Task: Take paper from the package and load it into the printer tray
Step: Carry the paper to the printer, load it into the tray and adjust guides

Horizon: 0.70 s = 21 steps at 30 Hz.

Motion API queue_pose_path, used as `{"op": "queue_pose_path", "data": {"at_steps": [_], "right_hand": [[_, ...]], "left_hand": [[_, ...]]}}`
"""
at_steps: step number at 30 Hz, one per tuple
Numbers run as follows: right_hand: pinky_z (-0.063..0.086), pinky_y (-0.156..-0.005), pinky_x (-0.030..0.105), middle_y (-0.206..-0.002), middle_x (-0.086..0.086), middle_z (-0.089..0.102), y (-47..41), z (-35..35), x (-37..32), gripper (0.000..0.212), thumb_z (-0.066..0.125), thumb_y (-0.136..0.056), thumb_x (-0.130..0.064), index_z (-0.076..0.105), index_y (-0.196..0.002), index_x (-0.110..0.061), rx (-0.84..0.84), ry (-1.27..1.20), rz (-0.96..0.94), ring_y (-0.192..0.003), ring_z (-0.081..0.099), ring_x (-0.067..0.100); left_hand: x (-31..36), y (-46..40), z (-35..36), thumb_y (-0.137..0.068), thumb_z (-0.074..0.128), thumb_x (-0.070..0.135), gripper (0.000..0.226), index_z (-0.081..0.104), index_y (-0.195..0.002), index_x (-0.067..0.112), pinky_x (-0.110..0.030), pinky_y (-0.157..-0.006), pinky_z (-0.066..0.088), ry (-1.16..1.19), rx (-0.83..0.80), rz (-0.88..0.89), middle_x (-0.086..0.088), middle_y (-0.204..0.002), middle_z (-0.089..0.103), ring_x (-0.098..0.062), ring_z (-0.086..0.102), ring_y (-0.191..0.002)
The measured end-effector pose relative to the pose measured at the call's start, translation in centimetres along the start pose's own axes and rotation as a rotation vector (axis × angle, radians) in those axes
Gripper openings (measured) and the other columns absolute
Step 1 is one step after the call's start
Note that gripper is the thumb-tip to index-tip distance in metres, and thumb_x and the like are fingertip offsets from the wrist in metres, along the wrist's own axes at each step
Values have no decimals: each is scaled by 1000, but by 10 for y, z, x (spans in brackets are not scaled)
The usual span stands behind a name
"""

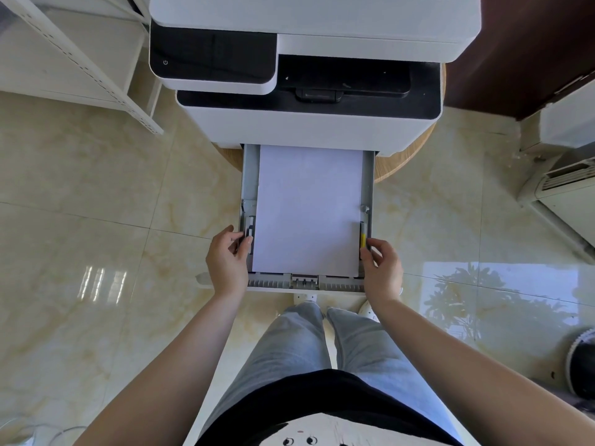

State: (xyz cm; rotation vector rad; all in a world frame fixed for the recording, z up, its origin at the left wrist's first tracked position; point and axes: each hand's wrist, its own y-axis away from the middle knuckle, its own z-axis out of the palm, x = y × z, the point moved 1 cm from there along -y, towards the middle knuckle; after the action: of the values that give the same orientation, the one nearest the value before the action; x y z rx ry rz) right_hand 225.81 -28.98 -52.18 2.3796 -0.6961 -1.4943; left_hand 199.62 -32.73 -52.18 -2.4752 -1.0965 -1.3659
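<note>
A white and black printer (309,123) stands on a round wooden stool, its grey paper tray (249,175) pulled out toward me. A stack of white paper (309,210) lies flat inside the tray, between the side guides. My left hand (227,260) pinches the grey left guide (249,231) at the tray's left wall. My right hand (383,267) grips the right guide with its yellow tab (363,239). The paper package is not in view.
A white metal shelf frame (96,69) stands at the back left. White appliances (566,175) sit on the floor at the right, a dark round object (582,362) at the lower right. My legs stand just below the tray's front edge on glossy tiled floor.
</note>
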Motion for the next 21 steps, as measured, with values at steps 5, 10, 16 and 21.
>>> {"op": "queue_pose_path", "data": {"at_steps": [5,10,16,21], "right_hand": [[44,-63,27,-77,1,62,-1,6,-3,5,59,-87,-14,64,-86,-16,45,3,12,-73,55,18],[37,-57,26,-65,1,57,-3,10,-5,5,62,-84,-10,63,-79,-12,71,5,8,-62,47,20],[44,-65,29,-74,0,61,-2,10,-8,4,63,-85,-13,61,-83,-16,59,16,17,-71,55,20],[46,-67,27,-88,1,66,-4,3,-6,11,64,-86,-18,65,-95,-12,28,48,48,-84,61,19]], "left_hand": [[2,-1,4,-84,69,9,17,68,-96,-3,-41,-94,51,41,14,-58,-17,-122,64,-30,65,-106],[5,0,7,-82,71,14,22,66,-95,-3,-28,-86,47,-41,4,-21,-14,-124,62,-24,62,-103],[1,-1,6,-87,65,14,15,68,-93,1,-40,-92,51,42,-12,-36,-12,-121,62,-28,64,-105],[-2,-4,-4,-84,69,21,20,63,-74,5,-33,-88,47,-74,-42,47,-17,-111,67,-28,62,-114]]}}
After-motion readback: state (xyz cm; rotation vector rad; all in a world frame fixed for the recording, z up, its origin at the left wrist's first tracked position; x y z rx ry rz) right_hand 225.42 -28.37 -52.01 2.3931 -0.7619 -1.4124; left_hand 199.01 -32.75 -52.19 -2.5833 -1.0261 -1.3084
